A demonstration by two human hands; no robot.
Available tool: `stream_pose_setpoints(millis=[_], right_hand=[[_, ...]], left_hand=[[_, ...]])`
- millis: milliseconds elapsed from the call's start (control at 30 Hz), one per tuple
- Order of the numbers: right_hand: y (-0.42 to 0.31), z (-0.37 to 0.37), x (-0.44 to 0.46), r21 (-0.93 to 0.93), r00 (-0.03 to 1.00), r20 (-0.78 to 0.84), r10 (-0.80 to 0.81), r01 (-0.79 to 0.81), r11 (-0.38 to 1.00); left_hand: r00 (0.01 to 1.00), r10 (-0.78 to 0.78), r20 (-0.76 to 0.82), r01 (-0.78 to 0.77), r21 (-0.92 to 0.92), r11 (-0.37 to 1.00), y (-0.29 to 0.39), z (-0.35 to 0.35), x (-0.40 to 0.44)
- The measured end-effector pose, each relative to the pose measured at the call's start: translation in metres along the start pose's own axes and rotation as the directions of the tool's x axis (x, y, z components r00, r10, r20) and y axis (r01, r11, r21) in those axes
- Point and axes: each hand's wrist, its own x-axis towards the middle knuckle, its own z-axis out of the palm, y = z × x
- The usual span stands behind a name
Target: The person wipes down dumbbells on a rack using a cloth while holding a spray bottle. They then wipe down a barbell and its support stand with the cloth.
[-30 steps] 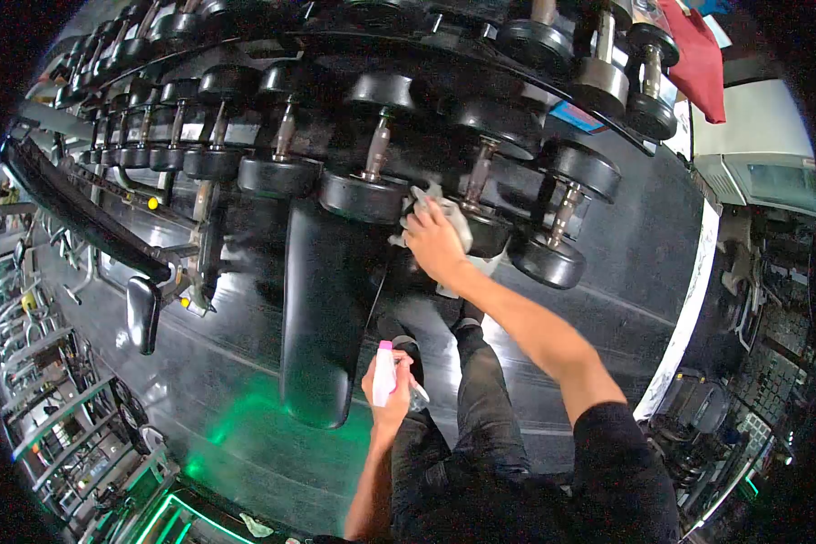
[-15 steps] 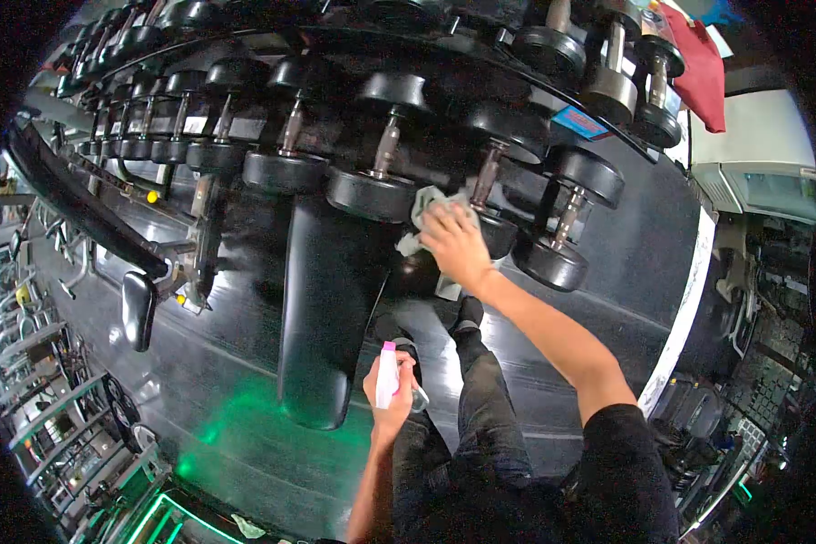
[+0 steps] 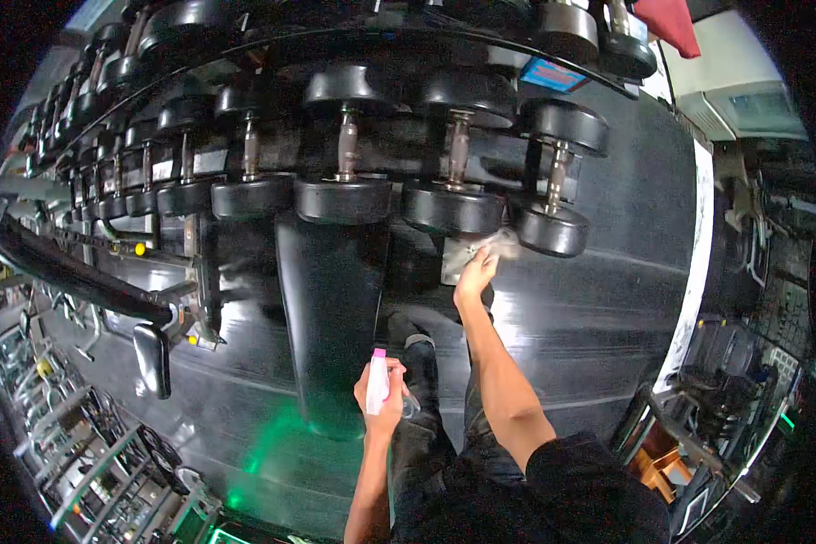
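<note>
My left hand (image 3: 383, 399) is wrapped round a white spray bottle (image 3: 377, 385) with a pink nozzle, held low in front of my legs. A crumpled grey-white cloth (image 3: 499, 243) is in my right hand (image 3: 478, 269), its outline smeared by motion. This hand is just below the front ends of two black dumbbells, one with a worn metal handle (image 3: 458, 154) and a smaller one (image 3: 556, 231) at the rack's right end. Whether the cloth touches either dumbbell I cannot tell.
More black dumbbells (image 3: 343, 201) line the rack to the left, with an upper row above. A black padded bench (image 3: 331, 317) stands beside my legs. Farther left is another bench frame (image 3: 86, 276). A red cloth (image 3: 669, 25) hangs at upper right.
My right hand with the cloth has moved off the front of the worn-handled dumbbell, down and to the right. The view has shifted; my left hand still holds the spray bottle.
</note>
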Motion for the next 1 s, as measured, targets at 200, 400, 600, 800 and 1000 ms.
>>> stream_pose_setpoints(millis=[200,400,600,800,1000], right_hand=[[0.031,0.005,0.037,0.653,0.666,0.496,0.558,-0.709,0.266],[0.016,0.012,0.068,0.673,0.6,0.54,0.59,-0.729,0.125],[-0.051,-0.036,0.007,0.704,0.642,0.453,0.619,-0.683,0.193],[-0.095,-0.062,-0.008,0.221,0.507,0.584,0.634,-0.851,0.477],[0.035,0.004,0.041,0.588,0.582,0.569,0.581,-0.782,0.208]], left_hand=[[0.997,-0.045,0.055,0.043,0.036,0.998,-0.014,-0.005,0.004],[0.995,-0.026,0.098,0.018,0.078,0.997,-0.01,0.008,0.009],[0.993,0.015,0.115,-0.025,0.09,0.996,-0.005,0.025,0.019],[0.969,0.164,0.186,-0.212,0.275,0.938,-0.018,0.028,0.023],[0.939,0.264,0.219,-0.327,0.335,0.884,-0.014,0.03,0.015]])
